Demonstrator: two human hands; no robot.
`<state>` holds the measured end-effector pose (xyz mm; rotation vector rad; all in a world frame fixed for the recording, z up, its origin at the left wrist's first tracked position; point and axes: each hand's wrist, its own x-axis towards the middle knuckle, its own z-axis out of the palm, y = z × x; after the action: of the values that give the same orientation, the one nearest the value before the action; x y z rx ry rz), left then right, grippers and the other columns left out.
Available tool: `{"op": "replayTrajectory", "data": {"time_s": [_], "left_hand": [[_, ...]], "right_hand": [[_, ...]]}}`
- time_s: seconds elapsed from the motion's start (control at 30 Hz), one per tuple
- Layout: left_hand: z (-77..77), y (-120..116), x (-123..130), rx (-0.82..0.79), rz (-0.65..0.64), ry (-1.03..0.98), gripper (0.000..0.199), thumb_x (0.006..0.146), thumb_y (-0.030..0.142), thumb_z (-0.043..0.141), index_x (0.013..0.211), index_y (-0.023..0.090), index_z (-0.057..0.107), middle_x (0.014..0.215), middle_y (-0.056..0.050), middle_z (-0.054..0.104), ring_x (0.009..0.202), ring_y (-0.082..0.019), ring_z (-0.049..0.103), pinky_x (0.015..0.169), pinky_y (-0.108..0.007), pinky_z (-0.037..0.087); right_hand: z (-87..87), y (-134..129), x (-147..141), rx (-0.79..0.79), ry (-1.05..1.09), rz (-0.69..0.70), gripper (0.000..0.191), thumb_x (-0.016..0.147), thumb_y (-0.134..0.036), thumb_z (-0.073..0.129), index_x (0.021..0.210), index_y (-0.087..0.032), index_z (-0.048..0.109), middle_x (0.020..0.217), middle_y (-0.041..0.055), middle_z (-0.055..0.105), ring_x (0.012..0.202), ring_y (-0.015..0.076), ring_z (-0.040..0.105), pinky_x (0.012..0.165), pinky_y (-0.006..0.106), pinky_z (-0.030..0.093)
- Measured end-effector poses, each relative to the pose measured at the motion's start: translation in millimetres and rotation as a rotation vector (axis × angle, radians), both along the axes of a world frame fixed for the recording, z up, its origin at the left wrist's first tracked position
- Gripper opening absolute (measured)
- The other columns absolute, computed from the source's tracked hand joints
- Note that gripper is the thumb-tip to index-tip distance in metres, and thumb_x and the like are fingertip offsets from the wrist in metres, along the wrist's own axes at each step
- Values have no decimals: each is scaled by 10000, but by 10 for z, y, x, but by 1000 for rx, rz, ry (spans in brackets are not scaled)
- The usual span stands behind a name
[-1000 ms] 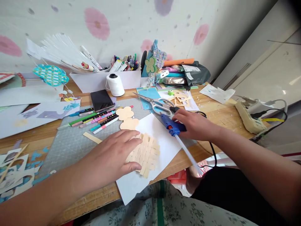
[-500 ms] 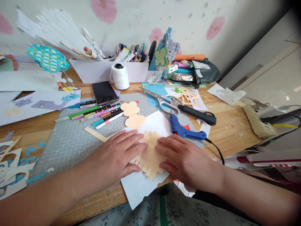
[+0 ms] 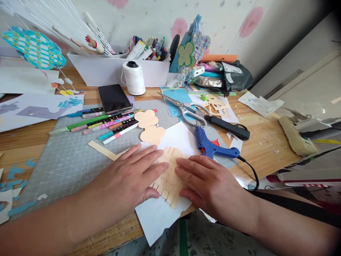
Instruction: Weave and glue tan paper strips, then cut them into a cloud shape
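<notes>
A woven piece of pale peach paper strips lies on a white sheet near the table's front edge. My left hand rests flat on its left side, fingers stretched out and apart. From the right, my right hand lies over the other side with its fingers extended and the thumb at the lower edge. Parts of the weave are hidden beneath both hands. Just beyond it sit two cloud-shaped paper cutouts. One loose paper strip lies to the left of them.
A blue glue gun with a black cord lies right of the sheet, by scissors and a black-handled tool. Several markers, a phone and a thread spool stand or lie on and behind the grey cutting mat.
The view has shifted and tilted slightly. Both hands stay on the woven paper, nearly in the same place, and the weave's strips look a little more spread out.
</notes>
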<state>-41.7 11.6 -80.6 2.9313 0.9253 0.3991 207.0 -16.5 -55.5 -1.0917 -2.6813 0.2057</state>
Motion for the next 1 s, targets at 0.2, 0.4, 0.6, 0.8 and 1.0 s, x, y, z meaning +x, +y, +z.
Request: {"op": "replayTrajectory", "data": {"time_s": [0.2,0.4,0.6,0.8,1.0], "left_hand": [[45,-37,31,-16,16,-15,401,855,350,654,1233,225,607,1344,-105,608,1277,-291,510,1137,-517,313],[49,-48,11,-11,32,3,436,829,334,692,1247,244,607,1352,-103,597,1291,-305,490,1141,-532,294],[129,37,-94,-136,71,-87,526,820,533,636,1262,250,592,1396,-117,550,1272,-328,506,1062,-504,406],[162,117,-2,-187,312,-119,602,761,517,692,1251,191,566,1238,-126,635,1151,-328,559,972,-497,454],[223,55,138,-353,467,-278,755,647,427,789,1313,196,516,1318,-140,590,1188,-342,536,1012,-530,410]], "right_hand": [[-12,6,6,0,-5,41,286,911,-273,605,1146,-115,649,1222,122,685,1046,281,604,927,440,528],[-1,30,26,-53,86,36,269,900,-265,615,1120,-120,670,1204,124,691,1048,279,609,935,439,522],[156,293,-13,-36,141,-183,274,911,-192,567,1140,-90,677,1203,182,670,1066,301,612,910,459,509],[132,461,-189,-171,81,-202,417,847,-215,645,1232,-54,629,1015,199,703,982,333,630,838,460,493],[151,490,-250,-201,266,-207,406,767,-15,552,1139,-139,661,816,48,700,726,171,626,650,272,475]]}}
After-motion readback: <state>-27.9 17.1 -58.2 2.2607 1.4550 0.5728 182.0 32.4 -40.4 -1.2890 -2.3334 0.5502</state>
